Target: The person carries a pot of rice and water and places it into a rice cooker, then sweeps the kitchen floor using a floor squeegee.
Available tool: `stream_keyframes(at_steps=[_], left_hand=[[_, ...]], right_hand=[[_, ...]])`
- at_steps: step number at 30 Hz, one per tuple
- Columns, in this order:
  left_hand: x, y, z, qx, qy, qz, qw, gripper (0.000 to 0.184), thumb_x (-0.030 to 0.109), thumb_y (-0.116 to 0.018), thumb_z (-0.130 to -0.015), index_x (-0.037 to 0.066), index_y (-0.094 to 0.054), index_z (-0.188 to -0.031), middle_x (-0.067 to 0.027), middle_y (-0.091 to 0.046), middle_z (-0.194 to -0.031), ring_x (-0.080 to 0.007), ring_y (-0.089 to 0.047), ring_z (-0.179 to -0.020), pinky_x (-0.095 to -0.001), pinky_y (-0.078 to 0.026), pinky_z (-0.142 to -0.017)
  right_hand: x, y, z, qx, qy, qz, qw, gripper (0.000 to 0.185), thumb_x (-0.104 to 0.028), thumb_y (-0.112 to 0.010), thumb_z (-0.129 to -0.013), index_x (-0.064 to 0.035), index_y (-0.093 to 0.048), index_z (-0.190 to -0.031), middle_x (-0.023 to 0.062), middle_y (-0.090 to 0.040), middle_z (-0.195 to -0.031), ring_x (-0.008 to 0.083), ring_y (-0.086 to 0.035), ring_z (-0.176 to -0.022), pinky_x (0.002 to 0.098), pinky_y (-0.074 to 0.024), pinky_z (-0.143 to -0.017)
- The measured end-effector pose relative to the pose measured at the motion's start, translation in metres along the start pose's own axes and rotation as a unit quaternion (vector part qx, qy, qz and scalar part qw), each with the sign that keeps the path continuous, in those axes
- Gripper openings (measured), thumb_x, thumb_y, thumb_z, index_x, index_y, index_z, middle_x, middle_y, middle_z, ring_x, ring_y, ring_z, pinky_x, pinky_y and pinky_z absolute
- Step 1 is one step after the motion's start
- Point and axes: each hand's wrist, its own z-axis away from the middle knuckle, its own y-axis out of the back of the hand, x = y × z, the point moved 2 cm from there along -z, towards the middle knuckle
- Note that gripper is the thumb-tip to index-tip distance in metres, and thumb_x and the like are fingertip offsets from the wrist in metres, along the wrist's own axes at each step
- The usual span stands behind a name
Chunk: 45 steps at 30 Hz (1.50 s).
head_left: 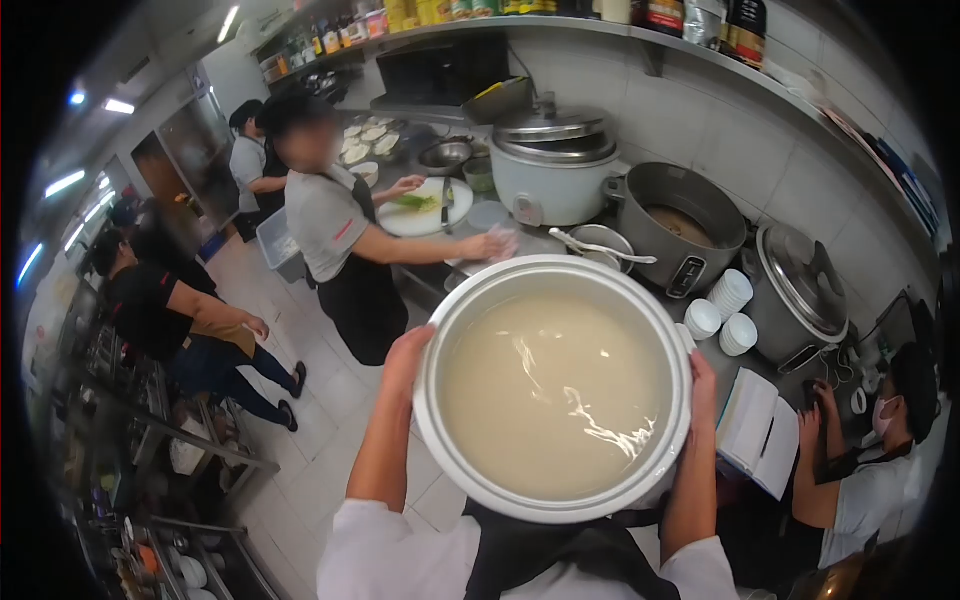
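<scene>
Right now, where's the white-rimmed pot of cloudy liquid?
The white-rimmed pot is centre-low in the head view, held at its sides between left hand and right hand, left of the open book.

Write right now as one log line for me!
left hand: holds white pot, left side | right hand: holds right side | inside: cloudy liquid | nearby: lidless grey cooker, white cups

Both bare forearms (pixel 385 445) forward, left fingers (pixel 414 343) and right fingers (pixel 699 368) in wide two-sided grip
</scene>
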Motion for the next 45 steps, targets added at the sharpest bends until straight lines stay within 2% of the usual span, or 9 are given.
stream_keyframes(at_steps=[4, 6, 13, 17, 20, 23, 27, 39, 45], left_hand=[[-0.009, 0.005, 0.016, 0.048, 0.032, 0.077, 0.995, 0.028, 0.024, -0.056, -0.094, 0.0, -0.067, -0.101, -0.0084, -0.069, -0.089, -0.0163, -0.065, -0.077, -0.0299, -0.052, -0.072], [-0.005, 0.007, 0.03, 0.072, 0.03, 0.066, 0.995, 0.038, 0.025, -0.057, -0.093, -0.006, -0.064, -0.113, -0.0186, -0.072, -0.098, -0.0233, -0.071, -0.081, -0.0338, -0.057, -0.072], [0.01, -0.003, 0.056, 0.148, 0.025, 0.079, 0.985, 0.038, 0.025, -0.055, -0.094, -0.007, -0.061, -0.115, -0.0176, -0.07, -0.098, -0.0231, -0.069, -0.079, -0.033, -0.055, -0.07], [0.021, -0.008, 0.059, 0.067, 0.023, 0.137, 0.988, 0.042, 0.023, -0.053, -0.095, -0.009, -0.056, -0.122, -0.0213, -0.069, -0.105, -0.0265, -0.071, -0.086, -0.0361, -0.057, -0.079], [0.027, -0.005, 0.055, 0.132, 0.014, 0.058, 0.989, 0.041, 0.022, -0.053, -0.095, -0.009, -0.056, -0.122, -0.0213, -0.069, -0.106, -0.0272, -0.07, -0.088, -0.0362, -0.057, -0.08], [0.022, -0.004, 0.045, 0.075, 0.028, 0.135, 0.988, 0.041, 0.023, -0.053, -0.096, -0.008, -0.057, -0.122, -0.0208, -0.069, -0.105, -0.0271, -0.07, -0.089, -0.0363, -0.057, -0.08], [0.03, -0.005, 0.036, 0.096, 0.012, 0.075, 0.992, 0.042, 0.023, -0.054, -0.096, -0.007, -0.056, -0.125, -0.0201, -0.068, -0.11, -0.0261, -0.07, -0.092, -0.0357, -0.057, -0.082], [0.063, 0.015, 0.002, 0.008, 0.011, 0.087, 0.996, 0.042, 0.022, -0.056, -0.096, -0.008, -0.055, -0.124, -0.0202, -0.068, -0.111, -0.0269, -0.07, -0.092, -0.0363, -0.057, -0.083], [0.078, -0.012, -0.028, -0.037, 0.048, 0.099, 0.993, 0.042, 0.023, -0.056, -0.096, -0.007, -0.057, -0.124, -0.0196, -0.069, -0.111, -0.027, -0.07, -0.093, -0.0364, -0.057, -0.083]], right_hand=[[-0.005, -0.006, -0.037, -0.044, -0.071, 0.04, 0.996, 0.042, -0.033, -0.047, -0.098, 0.0021, -0.064, -0.113, 0.0132, -0.07, -0.101, 0.0213, -0.068, -0.085, 0.0317, -0.054, -0.079], [-0.007, -0.015, -0.046, -0.07, -0.093, 0.063, 0.991, 0.042, -0.033, -0.047, -0.098, 0.0022, -0.064, -0.112, 0.0132, -0.071, -0.098, 0.0212, -0.069, -0.082, 0.0319, -0.0542, -0.077], [-0.007, -0.034, -0.061, -0.117, -0.14, 0.032, 0.983, 0.043, -0.036, -0.048, -0.098, 0.002, -0.067, -0.105, 0.0134, -0.071, -0.092, 0.0203, -0.068, -0.076, 0.0315, -0.0547, -0.073], [-0.021, -0.046, -0.059, -0.117, -0.155, 0.022, 0.981, 0.041, -0.035, -0.048, -0.098, 0.0012, -0.067, -0.102, 0.0129, -0.071, -0.09, 0.0198, -0.068, -0.074, 0.0315, -0.0546, -0.072], [-0.023, -0.051, -0.067, -0.11, -0.157, 0.013, 0.981, 0.039, -0.033, -0.047, -0.098, 0.0008, -0.067, -0.102, 0.0124, -0.071, -0.089, 0.0201, -0.068, -0.072, 0.0315, -0.0545, -0.071], [-0.029, -0.047, -0.072, -0.102, -0.154, 0.011, 0.983, 0.036, -0.031, -0.049, -0.098, 0.0003, -0.067, -0.101, 0.0121, -0.071, -0.089, 0.0192, -0.067, -0.073, 0.0314, -0.0546, -0.071], [-0.033, -0.049, -0.079, -0.104, -0.146, 0.014, 0.984, 0.034, -0.029, -0.051, -0.097, 0.0008, -0.067, -0.101, 0.0125, -0.071, -0.089, 0.0187, -0.067, -0.072, 0.031, -0.0549, -0.07], [-0.036, -0.071, -0.085, -0.089, -0.166, -0.012, 0.982, 0.035, -0.029, -0.048, -0.097, 0.0003, -0.067, -0.097, 0.013, -0.07, -0.086, 0.0187, -0.068, -0.068, 0.031, -0.0558, -0.065], [-0.042, -0.056, -0.102, -0.108, -0.159, -0.056, 0.98, 0.036, -0.027, -0.05, -0.097, 0.003, -0.067, -0.104, 0.0147, -0.072, -0.091, 0.0205, -0.069, -0.074, 0.033, -0.0561, -0.073]])
